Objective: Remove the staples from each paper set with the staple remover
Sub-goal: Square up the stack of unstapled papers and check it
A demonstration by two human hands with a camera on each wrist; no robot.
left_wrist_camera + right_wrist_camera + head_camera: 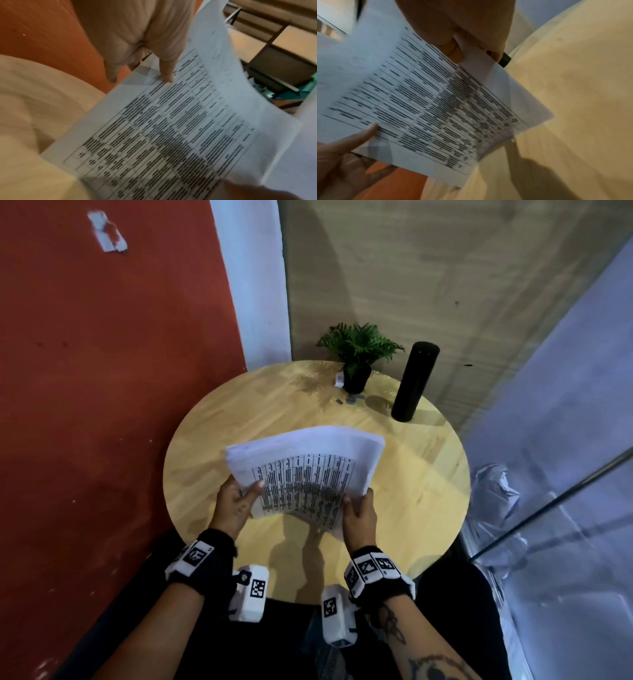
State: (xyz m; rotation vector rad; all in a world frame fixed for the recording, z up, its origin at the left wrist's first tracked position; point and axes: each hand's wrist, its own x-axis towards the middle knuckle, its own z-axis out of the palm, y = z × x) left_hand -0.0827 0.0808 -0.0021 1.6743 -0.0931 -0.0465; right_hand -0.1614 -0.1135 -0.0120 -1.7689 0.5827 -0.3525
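1. State: our left hand [236,501] pinches the near-left corner of the stack of printed sheets [308,470], thumb on the top page, remaining fingers underneath. Our right hand [359,515] grips the near-right edge the same way. The stack is held in the air above the round wooden table [428,474], bowed, with its far edge drooping.
2. Staple remover: not identified with certainty. A small dark object [338,401] lies on the table near the plant pot; it is too small to name. No staple is visible in any view.
3. Risk: the stack is thick and held only at two near corners. If either pinch slackens, we judge the sheets could fan out or slide off onto the table or floor.
4. Risk: bending stapled sets this much could tear paper at the staple corner.
5. Risk: both hands are occupied, so the tool cannot be picked up until the stack is set down.
6. Surroundings: a potted plant [358,354] and a tall black cylinder [414,381] stand at the far rim. Both could be knocked over by a reach across; the near tabletop offers room to lay the stack.
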